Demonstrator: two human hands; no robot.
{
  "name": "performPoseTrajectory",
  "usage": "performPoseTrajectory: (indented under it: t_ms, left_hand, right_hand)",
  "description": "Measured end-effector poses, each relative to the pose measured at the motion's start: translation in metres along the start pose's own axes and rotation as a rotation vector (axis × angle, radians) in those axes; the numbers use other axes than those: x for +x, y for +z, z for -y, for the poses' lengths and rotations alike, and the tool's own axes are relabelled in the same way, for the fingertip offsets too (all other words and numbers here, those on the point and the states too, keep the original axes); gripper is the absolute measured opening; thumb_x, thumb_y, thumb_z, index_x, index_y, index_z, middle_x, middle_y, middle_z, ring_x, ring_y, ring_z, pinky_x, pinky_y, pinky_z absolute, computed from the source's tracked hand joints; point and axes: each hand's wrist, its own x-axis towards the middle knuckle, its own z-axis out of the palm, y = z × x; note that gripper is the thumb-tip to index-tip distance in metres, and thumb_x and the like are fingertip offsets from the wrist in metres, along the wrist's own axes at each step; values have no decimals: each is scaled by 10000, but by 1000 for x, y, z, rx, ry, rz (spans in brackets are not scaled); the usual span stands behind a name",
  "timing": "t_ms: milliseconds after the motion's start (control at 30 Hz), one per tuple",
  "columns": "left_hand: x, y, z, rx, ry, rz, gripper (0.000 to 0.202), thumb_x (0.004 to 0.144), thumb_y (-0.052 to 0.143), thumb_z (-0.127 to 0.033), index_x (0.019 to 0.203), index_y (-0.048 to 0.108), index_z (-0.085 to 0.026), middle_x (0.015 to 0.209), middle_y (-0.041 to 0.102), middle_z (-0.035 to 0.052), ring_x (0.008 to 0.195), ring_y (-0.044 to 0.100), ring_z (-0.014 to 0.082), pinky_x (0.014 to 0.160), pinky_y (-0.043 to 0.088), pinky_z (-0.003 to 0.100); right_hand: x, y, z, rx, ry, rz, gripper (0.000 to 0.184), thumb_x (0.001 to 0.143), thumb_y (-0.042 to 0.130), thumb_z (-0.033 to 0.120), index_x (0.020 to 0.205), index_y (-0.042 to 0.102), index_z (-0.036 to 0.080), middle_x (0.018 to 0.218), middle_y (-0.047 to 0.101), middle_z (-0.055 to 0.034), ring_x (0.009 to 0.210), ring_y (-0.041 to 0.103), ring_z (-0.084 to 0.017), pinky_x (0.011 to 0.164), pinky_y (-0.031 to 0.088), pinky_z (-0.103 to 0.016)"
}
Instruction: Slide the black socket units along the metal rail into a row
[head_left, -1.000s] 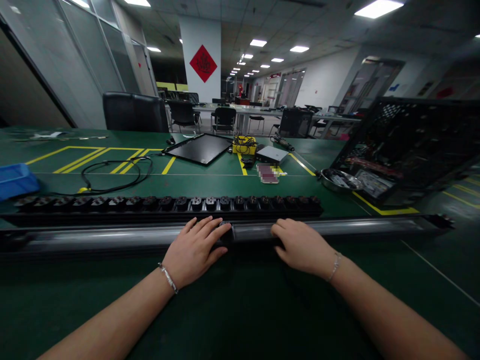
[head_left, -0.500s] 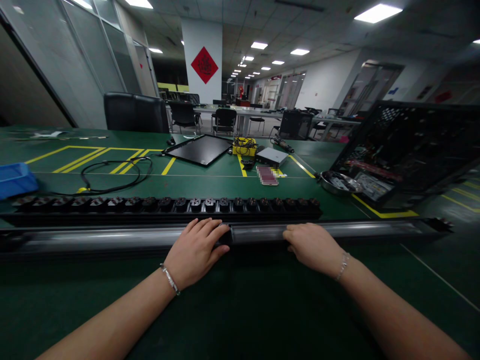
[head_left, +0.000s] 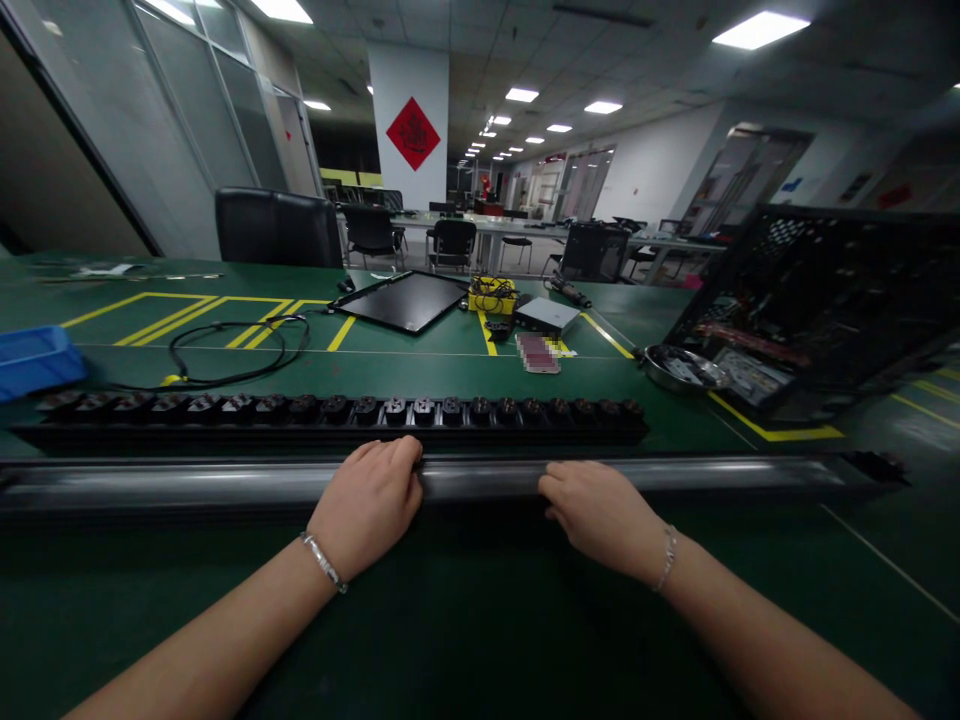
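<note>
A long dark metal rail (head_left: pixel 225 482) lies across the green bench in front of me. My left hand (head_left: pixel 369 505) rests on its near edge with the fingers curled over the top. My right hand (head_left: pixel 600 512) sits a little to the right, fingers bent down over the same rail. Just behind the rail lies a long black power strip (head_left: pixel 330 412) with several sockets in a row. Both wrists wear thin bracelets.
A blue bin (head_left: pixel 34 360) stands at the far left, a looped black cable (head_left: pixel 225 350) behind the strip. Further back lie a black flat panel (head_left: pixel 409 298), a yellow box (head_left: pixel 491 293) and a grey box (head_left: pixel 546 313). An open computer case (head_left: pixel 825 310) and metal bowl (head_left: pixel 679 368) stand right.
My left hand slid left along the rail and its fingers curled from flat to bent over the edge. My right hand shifted slightly left. The rail's dark joint is now hidden.
</note>
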Motion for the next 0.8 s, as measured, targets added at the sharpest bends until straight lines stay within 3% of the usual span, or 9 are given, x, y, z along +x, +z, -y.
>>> performPoseTrajectory:
  t_ms: [200,433,633,800]
  left_hand:
    - [0,-5,4,30,-64,72,241,763,391,-85,946,519,-176,889,639,78,836,615,221,767,463,369]
    - [-1,-10,11,97,-82,138,288,766,371,-72,974,543,-171,930,648,87,895,610,227,795,460,373]
    - [-8,-21,42,187,-152,255,440,751,331,-31,1107,557,-158,1090,644,126,977,614,259,807,475,414]
    - [-16,-31,85,330,-254,335,418,791,312,-66,1049,616,-190,1160,635,109,1033,599,266,792,477,417]
  right_hand:
    - [0,2,0,-2,-6,-7,66,804,549,164,836,606,173,868,590,-53,829,571,-191,729,414,-305]
    - [2,-2,0,12,-4,26,75,788,554,160,838,609,174,883,594,-53,830,578,-193,727,418,-307]
    - [2,-2,0,15,4,20,70,785,562,166,836,608,177,880,596,-49,832,582,-199,726,426,-312]
    - [1,-1,-1,25,1,17,68,787,562,168,835,609,178,875,594,-50,828,579,-196,736,427,-313]
